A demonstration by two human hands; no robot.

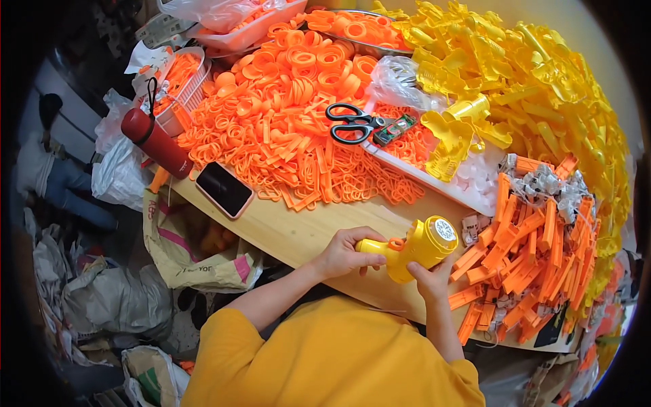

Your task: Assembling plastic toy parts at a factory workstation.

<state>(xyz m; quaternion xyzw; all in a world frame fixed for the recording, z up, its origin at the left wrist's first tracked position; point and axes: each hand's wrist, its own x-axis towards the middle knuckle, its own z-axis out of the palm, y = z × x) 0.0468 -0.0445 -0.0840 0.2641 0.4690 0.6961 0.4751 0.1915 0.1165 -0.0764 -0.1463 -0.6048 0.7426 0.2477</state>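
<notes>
Both my hands hold a yellow plastic toy [415, 254], shaped like a small hair dryer, above the near edge of the table. A round white latticed disc [444, 229] covers its wide end, and a small orange part [396, 243] shows near the handle. My left hand [347, 255] is closed round the handle at the left. My right hand [432, 277] grips the wide body from below, thumb pressed on its side. The fingers behind the toy are partly hidden.
Orange plastic parts [271, 129] are heaped across the table. Yellow shells [529, 88] pile up at the far right; orange pieces with wires [529, 251] lie nearer. Scissors [354, 124], a circuit board [395, 129], a phone [224, 189] and a red flask [156, 144] lie among them.
</notes>
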